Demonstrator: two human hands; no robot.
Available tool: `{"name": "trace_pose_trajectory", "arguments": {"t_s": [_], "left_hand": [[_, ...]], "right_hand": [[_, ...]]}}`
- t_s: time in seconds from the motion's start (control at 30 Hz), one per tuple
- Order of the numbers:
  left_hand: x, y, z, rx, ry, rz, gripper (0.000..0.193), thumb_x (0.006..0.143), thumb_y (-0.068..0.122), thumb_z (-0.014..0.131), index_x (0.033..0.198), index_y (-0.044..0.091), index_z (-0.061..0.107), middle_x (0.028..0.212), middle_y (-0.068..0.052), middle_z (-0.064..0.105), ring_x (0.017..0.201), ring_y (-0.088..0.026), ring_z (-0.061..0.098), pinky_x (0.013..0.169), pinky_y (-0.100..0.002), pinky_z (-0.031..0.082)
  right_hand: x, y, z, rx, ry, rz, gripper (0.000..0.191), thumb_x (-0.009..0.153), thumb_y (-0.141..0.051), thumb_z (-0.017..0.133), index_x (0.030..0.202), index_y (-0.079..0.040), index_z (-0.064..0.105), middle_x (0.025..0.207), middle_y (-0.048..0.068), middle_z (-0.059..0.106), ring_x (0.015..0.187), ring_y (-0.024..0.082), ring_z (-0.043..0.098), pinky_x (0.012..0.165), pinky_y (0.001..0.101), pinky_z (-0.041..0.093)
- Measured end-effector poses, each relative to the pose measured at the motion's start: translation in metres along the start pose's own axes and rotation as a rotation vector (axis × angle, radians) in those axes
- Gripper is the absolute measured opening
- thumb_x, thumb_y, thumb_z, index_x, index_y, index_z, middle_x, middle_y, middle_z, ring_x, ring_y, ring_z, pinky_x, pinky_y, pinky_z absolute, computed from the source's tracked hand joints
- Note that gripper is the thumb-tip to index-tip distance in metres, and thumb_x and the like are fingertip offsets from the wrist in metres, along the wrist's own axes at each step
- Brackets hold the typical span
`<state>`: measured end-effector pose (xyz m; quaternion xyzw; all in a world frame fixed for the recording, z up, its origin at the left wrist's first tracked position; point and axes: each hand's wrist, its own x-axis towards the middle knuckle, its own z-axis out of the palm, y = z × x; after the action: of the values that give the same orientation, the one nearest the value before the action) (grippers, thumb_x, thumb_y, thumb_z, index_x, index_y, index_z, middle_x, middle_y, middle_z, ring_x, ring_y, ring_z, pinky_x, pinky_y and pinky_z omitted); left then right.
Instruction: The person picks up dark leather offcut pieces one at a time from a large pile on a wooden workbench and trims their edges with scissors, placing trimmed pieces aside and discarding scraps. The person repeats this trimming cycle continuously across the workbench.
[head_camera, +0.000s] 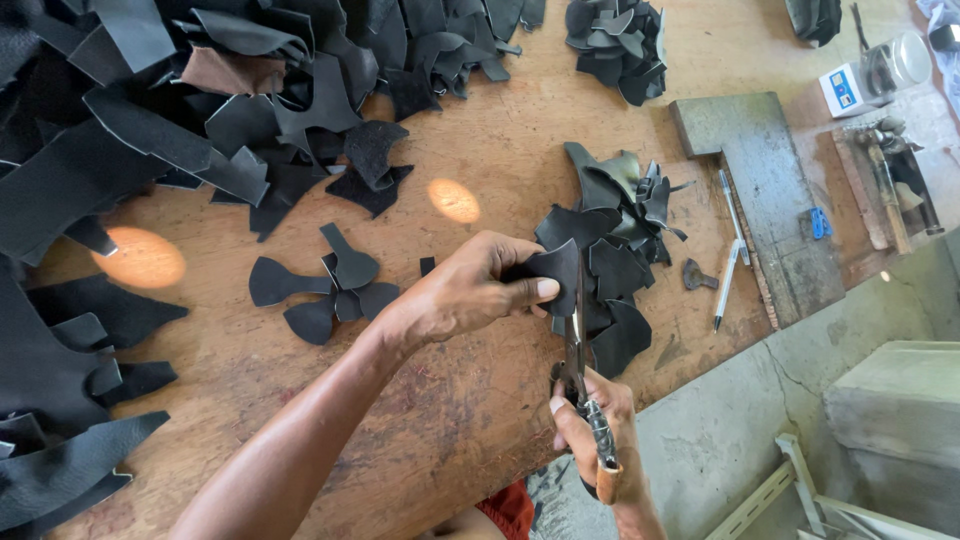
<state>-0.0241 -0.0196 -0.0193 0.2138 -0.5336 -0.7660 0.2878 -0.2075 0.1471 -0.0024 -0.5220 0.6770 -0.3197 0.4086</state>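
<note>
At frame centre, the left hand (470, 292) is pinching a black leather piece (555, 268) above the desk (480, 400); directly below, the right hand (590, 425) is gripping scissors (576, 345), blades pointing straight up into it.

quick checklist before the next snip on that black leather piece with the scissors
1. Left hand pinches the small black leather piece: ok.
2. Right hand grip on the metal scissors: ok.
3. Blades meet the piece's edge: ok.
4. Left thumb away from the blades: not ok, it sits close.
5. Cut line marked on the piece: cannot tell.
6. Pile of cut black leather pieces on the wooden table lies behind the work: ok.
</note>
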Motion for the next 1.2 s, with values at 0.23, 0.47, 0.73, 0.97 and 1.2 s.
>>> {"name": "trace_pose_trajectory", "arguments": {"t_s": [0.23,0.47,0.73,0.97,1.2], "left_hand": [[-0.001,-0.025,0.020,-0.501,0.182,0.009,0.030,0.085,0.018,0.082,0.108,0.002,0.072,0.092,-0.006,0.071,0.080,-0.012,0.065,0.072,-0.026,0.057],[-0.006,-0.039,0.038,-0.802,0.273,0.030,0.027,0.089,0.019,0.079,0.107,0.002,0.070,0.084,-0.006,0.070,0.068,-0.010,0.063,0.058,-0.020,0.048],[-0.004,-0.034,0.047,-0.289,0.419,0.131,0.024,0.099,0.025,0.069,0.106,0.002,0.073,0.073,0.000,0.067,0.059,-0.004,0.053,0.050,-0.020,0.042],[-0.004,-0.028,0.058,-0.345,0.393,0.150,0.028,0.098,0.026,0.070,0.108,0.000,0.073,0.070,0.002,0.063,0.058,-0.003,0.052,0.050,-0.020,0.042],[-0.002,-0.030,0.054,-0.366,0.364,0.121,0.028,0.098,0.026,0.071,0.107,-0.001,0.073,0.071,0.001,0.063,0.059,-0.004,0.053,0.050,-0.021,0.042]], "right_hand": [[0.001,0.008,0.017,0.208,0.042,-0.029,0.020,0.089,-0.018,0.061,0.079,-0.001,0.062,0.056,0.004,0.060,0.041,0.012,0.058,0.039,0.0278,0.051],[-0.001,0.004,0.022,0.163,0.060,-0.042,0.017,0.088,-0.017,0.062,0.081,-0.002,0.063,0.058,0.002,0.058,0.046,0.010,0.058,0.044,0.0273,0.052],[0.000,0.003,0.027,0.240,0.070,0.042,0.015,0.088,-0.016,0.063,0.084,-0.001,0.064,0.062,0.004,0.059,0.051,0.012,0.058,0.049,0.0290,0.049],[0.010,-0.010,0.022,0.204,0.107,-0.017,0.014,0.091,-0.016,0.060,0.089,-0.002,0.062,0.072,0.005,0.062,0.065,0.015,0.064,0.061,0.0305,0.051],[0.009,-0.016,0.017,0.129,0.103,0.017,0.017,0.086,-0.018,0.058,0.084,-0.002,0.062,0.065,0.006,0.061,0.054,0.016,0.063,0.052,0.0314,0.051]]}}
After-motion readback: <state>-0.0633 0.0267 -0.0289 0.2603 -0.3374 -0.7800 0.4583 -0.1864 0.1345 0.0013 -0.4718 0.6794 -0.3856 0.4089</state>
